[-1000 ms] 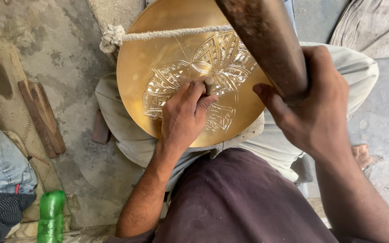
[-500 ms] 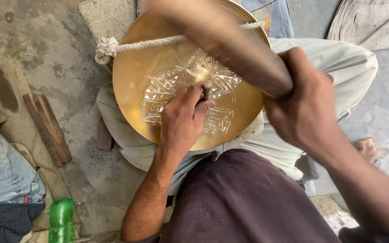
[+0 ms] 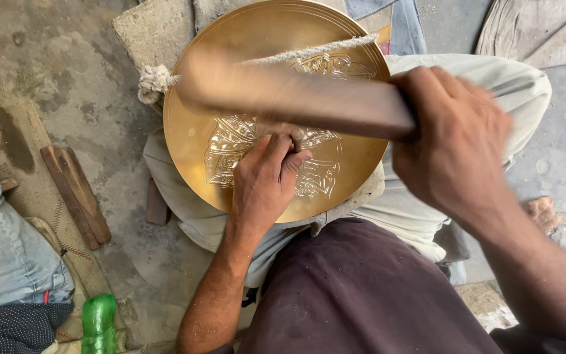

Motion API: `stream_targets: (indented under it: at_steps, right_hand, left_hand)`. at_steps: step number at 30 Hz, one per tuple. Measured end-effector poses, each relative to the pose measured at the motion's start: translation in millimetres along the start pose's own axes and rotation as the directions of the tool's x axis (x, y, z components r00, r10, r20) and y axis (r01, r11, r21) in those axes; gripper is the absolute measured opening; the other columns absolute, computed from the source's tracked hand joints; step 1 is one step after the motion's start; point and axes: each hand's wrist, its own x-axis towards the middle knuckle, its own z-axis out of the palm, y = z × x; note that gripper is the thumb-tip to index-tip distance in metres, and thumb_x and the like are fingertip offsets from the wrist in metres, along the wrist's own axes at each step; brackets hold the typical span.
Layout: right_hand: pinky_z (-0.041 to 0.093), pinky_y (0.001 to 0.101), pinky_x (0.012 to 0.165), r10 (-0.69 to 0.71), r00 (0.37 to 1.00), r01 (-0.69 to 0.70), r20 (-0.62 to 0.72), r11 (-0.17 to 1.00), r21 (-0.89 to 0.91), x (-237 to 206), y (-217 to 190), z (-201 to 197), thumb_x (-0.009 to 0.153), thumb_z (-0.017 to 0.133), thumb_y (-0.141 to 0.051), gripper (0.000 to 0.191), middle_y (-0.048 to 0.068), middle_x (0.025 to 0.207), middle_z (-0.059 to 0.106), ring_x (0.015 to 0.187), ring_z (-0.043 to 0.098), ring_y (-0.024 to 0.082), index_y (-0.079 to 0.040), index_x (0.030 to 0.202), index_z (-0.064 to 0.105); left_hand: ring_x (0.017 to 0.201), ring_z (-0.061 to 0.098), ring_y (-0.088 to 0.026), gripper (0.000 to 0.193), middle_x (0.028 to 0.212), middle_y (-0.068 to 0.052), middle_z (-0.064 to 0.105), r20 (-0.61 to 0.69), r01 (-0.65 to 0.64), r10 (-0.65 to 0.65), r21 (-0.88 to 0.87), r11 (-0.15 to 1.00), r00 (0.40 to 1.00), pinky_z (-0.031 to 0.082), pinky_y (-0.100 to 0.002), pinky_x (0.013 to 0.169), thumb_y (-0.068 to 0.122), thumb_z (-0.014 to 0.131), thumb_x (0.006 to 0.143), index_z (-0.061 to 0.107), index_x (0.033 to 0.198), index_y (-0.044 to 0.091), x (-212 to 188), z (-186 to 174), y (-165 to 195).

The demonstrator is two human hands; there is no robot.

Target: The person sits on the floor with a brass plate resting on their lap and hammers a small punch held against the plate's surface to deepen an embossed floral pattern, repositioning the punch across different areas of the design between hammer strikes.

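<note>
A round brass plate (image 3: 191,131) with an engraved pattern rests on my lap, held by a rope (image 3: 158,77) across its top. My left hand (image 3: 264,180) sits on the plate's middle, fingers closed on a small chisel whose tip is mostly hidden. My right hand (image 3: 456,147) grips a brown wooden mallet (image 3: 296,95), which lies blurred and level across the plate just above the left hand.
A stone block (image 3: 155,29) lies beyond the plate. Wooden sticks (image 3: 76,193) rest on a mat at left, and a green plastic bottle (image 3: 98,324) stands at lower left beside blue cloth (image 3: 8,262). Grey concrete floor lies around.
The mallet has swung down from a raised, upright slant to lie level over the chisel. My left hand has stayed on the plate's middle.
</note>
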Motion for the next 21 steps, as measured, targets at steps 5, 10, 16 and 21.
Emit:
stream_targets:
  at_steps: [5, 10, 16, 21]
  right_hand:
    - [0.046, 0.0399, 0.060, 0.066, 0.984, -0.006, 0.164, 0.940, -0.340, -6.8, 7.5, 4.3, 0.092, 0.065, -0.002, 0.019, 0.010, 0.086, 0.067, 0.066, 0.058, 0.022, -0.002, 0.111, 0.061]
    - [0.047, 0.0402, 0.068, 0.108, 0.982, -0.087, 0.154, 0.987, -0.136, -10.3, 8.0, 5.6, 0.085, 0.064, 0.003, 0.030, 0.014, 0.093, 0.064, 0.076, 0.057, 0.025, 0.001, 0.114, 0.058]
    - [0.048, 0.0413, 0.072, 0.082, 0.988, -0.069, 0.133, 0.993, -0.098, -9.5, 4.4, 11.7, 0.085, 0.069, 0.000, 0.030, 0.012, 0.093, 0.064, 0.080, 0.058, 0.024, -0.001, 0.112, 0.056]
    - [0.046, 0.0420, 0.066, 0.087, 0.993, -0.083, 0.084, 0.995, -0.048, -12.2, 11.1, 10.6, 0.081, 0.069, -0.002, 0.034, 0.014, 0.094, 0.063, 0.078, 0.058, 0.025, 0.000, 0.112, 0.055]
  left_hand:
    - [0.081, 0.069, -0.027, 0.025, 0.094, -0.007, 0.065, 0.009, -0.011, 0.010, 0.015, 1.000, 1.000, 0.054, -0.041, 0.067, 0.029, 0.068, 0.103, 0.061, 0.114, 0.008, 2.1, -2.1, 1.3]
    - [0.083, 0.069, -0.027, 0.024, 0.094, -0.007, 0.065, 0.014, -0.035, 0.035, 0.014, 0.999, 0.999, 0.055, -0.041, 0.070, 0.028, 0.067, 0.104, 0.061, 0.115, 0.008, 2.6, -4.3, 3.1]
    - [0.083, 0.069, -0.029, 0.026, 0.095, -0.009, 0.065, 0.031, -0.032, 0.032, -0.001, 0.999, 0.999, 0.055, -0.041, 0.070, 0.029, 0.066, 0.104, 0.062, 0.115, 0.006, 2.7, -4.7, 2.5]
    - [0.080, 0.069, -0.029, 0.025, 0.093, -0.009, 0.064, 0.048, -0.001, -0.001, 0.048, 0.999, 0.999, 0.054, -0.041, 0.068, 0.031, 0.070, 0.103, 0.061, 0.107, 0.007, 3.0, -3.6, 0.9]
